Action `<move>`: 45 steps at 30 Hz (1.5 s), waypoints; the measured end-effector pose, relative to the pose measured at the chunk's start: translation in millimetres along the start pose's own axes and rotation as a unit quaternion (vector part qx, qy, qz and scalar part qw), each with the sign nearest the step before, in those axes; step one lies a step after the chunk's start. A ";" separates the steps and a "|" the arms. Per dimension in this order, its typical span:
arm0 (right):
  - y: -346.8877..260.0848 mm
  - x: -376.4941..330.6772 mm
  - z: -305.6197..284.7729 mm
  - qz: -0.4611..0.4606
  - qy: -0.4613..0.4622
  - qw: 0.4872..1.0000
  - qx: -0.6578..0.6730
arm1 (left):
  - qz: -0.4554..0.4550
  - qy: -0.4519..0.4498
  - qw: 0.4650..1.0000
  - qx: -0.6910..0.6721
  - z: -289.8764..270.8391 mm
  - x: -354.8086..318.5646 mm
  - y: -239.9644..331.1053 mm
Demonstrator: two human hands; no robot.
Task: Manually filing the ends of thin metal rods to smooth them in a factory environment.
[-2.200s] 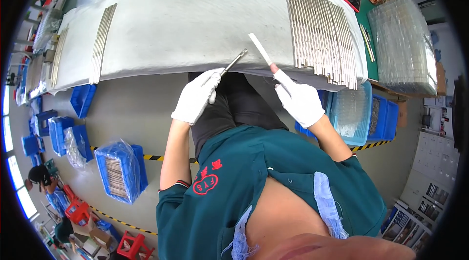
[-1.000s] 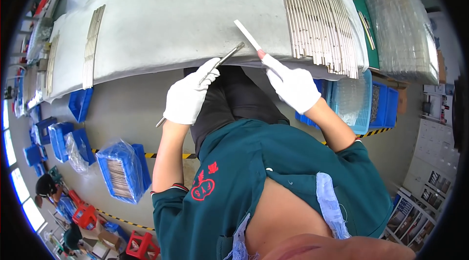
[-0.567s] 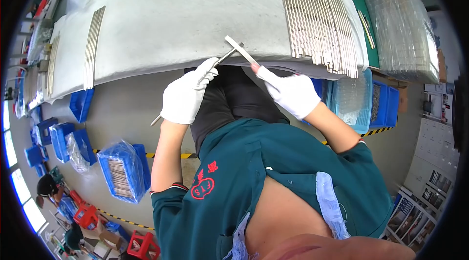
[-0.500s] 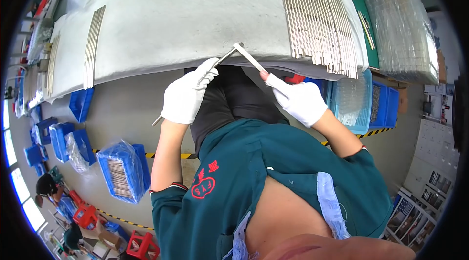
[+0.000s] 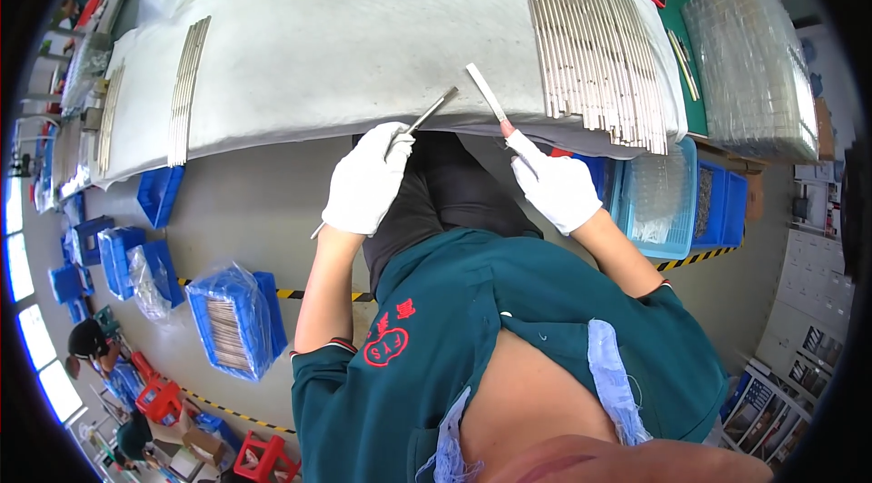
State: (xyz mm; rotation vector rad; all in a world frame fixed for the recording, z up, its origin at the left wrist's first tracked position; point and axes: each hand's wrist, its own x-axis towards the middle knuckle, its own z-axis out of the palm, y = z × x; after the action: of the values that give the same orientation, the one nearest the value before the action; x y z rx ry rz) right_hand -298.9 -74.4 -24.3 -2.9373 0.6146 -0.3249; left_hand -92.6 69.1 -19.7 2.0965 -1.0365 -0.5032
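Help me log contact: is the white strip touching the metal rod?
No, a visible gap separates the white strip in the right hand from the metal rod in the left hand.

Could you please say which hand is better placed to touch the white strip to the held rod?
Probably the right hand: it holds the white strip near the tip of the metal rod that the left hand grips.

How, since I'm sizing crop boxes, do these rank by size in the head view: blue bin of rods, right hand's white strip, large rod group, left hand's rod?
1. Large rod group
2. Blue bin of rods
Unranked: white strip and held rod, since the rod is partly hidden.
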 end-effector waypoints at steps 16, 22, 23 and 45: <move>-9.1 -1.5 -10.2 -0.042 0.011 0.998 0.045 | -0.069 -0.084 0.983 -0.147 1.6 9.2 1.4; -15.7 27.2 7.2 -0.049 0.045 0.998 -0.008 | -0.040 -0.096 0.990 -0.094 -4.6 11.3 5.7; -16.4 24.3 5.6 -0.049 0.044 0.998 -0.008 | -0.051 -0.100 0.992 -0.063 -4.2 12.6 6.5; -6.4 32.3 4.6 -0.073 0.029 0.997 -0.021 | -0.099 -0.124 0.975 -0.155 3.9 11.2 -0.4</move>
State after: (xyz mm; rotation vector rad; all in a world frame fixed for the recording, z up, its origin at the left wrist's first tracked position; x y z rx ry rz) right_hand -266.5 -81.4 -21.8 -3.0296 0.4184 -0.4176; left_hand -88.2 58.6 -22.8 1.8955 -0.8221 -0.9820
